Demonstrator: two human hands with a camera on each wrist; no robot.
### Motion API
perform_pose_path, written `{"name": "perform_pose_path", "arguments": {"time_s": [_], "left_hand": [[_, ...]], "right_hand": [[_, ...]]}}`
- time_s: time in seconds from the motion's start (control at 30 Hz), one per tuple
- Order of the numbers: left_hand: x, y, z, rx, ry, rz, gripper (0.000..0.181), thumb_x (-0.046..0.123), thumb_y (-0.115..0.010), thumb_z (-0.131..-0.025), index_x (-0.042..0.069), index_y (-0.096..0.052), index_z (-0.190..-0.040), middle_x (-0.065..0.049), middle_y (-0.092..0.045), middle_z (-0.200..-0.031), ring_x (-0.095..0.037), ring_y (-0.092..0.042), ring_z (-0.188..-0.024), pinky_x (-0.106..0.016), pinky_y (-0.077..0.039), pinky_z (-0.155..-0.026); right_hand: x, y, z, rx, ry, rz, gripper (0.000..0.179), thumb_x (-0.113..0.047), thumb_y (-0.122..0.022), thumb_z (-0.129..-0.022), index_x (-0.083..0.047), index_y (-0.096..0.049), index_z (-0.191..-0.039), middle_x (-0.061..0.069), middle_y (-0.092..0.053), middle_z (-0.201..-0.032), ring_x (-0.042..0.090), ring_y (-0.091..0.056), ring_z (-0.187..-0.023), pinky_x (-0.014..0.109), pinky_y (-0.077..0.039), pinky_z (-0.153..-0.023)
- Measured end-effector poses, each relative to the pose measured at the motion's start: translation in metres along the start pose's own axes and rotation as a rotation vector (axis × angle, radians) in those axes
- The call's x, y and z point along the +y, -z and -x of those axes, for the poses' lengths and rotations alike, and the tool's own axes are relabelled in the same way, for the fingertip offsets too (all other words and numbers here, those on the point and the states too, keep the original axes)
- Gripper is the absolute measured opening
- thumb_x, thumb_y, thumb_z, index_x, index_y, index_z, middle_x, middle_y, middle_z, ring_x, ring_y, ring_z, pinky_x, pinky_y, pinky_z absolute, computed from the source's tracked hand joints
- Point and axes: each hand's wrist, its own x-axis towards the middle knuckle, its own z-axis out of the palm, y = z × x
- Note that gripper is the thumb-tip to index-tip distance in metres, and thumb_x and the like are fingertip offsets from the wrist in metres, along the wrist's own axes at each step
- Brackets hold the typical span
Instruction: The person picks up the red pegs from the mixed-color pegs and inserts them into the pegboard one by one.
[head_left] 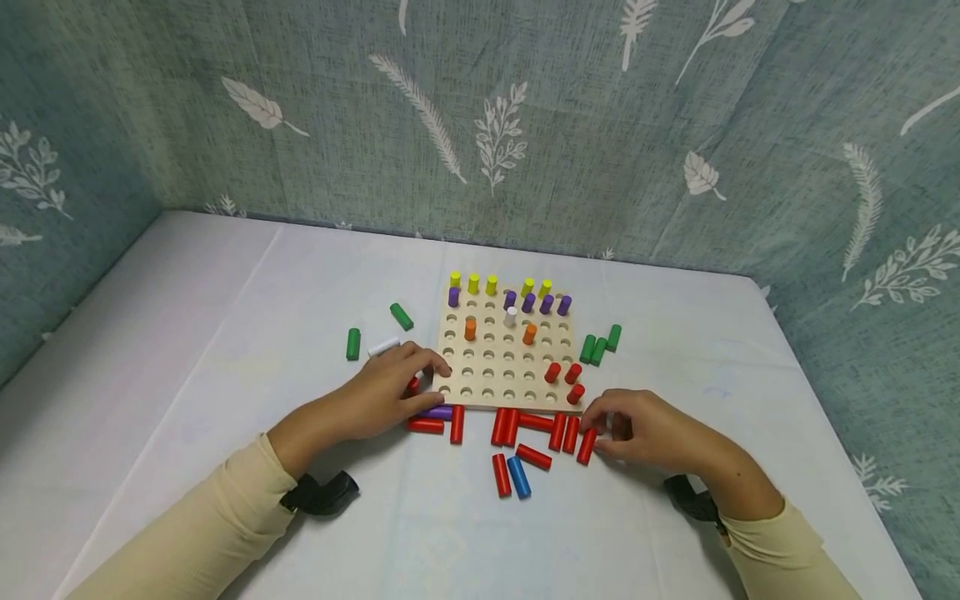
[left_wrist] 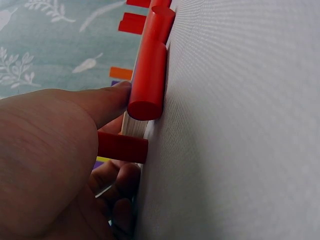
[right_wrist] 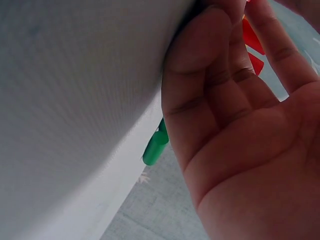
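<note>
A pale wooden pegboard (head_left: 498, 377) with rows of round holes lies flat. My left hand (head_left: 386, 387) rests at its front left corner, thumb and index finger spread and touching the edge. Beside that hand are a purple peg (head_left: 437, 412), red pegs (head_left: 426, 426) and a white peg (head_left: 384, 347). Off the front right corner, my right hand (head_left: 648, 425) pinches a lying red peg (head_left: 587, 447) between thumb and fingers; the hand hides this grip in the right wrist view. Three red pegs (head_left: 574, 393) stand in the board's front right holes.
Yellow pegs (head_left: 491, 285), purple pegs (head_left: 528, 302), two orange pegs (head_left: 470, 330) and a white peg (head_left: 511, 317) stand in the board. Several red pegs (head_left: 511, 427) and a blue peg (head_left: 519, 477) lie in front. Green pegs (head_left: 598, 351) lie on both sides.
</note>
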Motion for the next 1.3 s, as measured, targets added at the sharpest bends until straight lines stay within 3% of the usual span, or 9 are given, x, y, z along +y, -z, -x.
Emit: {"name": "perform_pose_path", "arguments": {"time_s": [0.67, 1.3], "left_hand": [[-0.0014, 0.0021, -0.0017, 0.006, 0.004, 0.008, 0.037, 0.033, -0.075, -0.09, 0.029, -0.058, -0.122, 0.002, -0.056, -0.115, -0.019, -0.051, -0.108, -0.041, -0.05, -0.091], [-0.0031, -0.0004, -0.0025, -0.007, 0.002, 0.02, 0.036, 0.034, -0.075, -0.09, 0.03, -0.058, -0.122, 0.001, -0.056, -0.115, -0.019, -0.051, -0.108, -0.037, -0.051, -0.087]], "right_hand": [[-0.0014, -0.0017, -0.0022, 0.033, -0.025, 0.032, 0.022, -0.013, -0.08, -0.084, -0.019, -0.071, -0.102, -0.007, -0.062, -0.089, 0.01, -0.056, -0.077, 0.02, -0.052, -0.066], [0.0016, -0.0002, -0.0009, -0.006, -0.031, 0.005, 0.019, -0.015, -0.081, -0.083, -0.021, -0.069, -0.097, -0.006, -0.061, -0.086, 0.009, -0.056, -0.074, 0.021, -0.051, -0.064]]}}
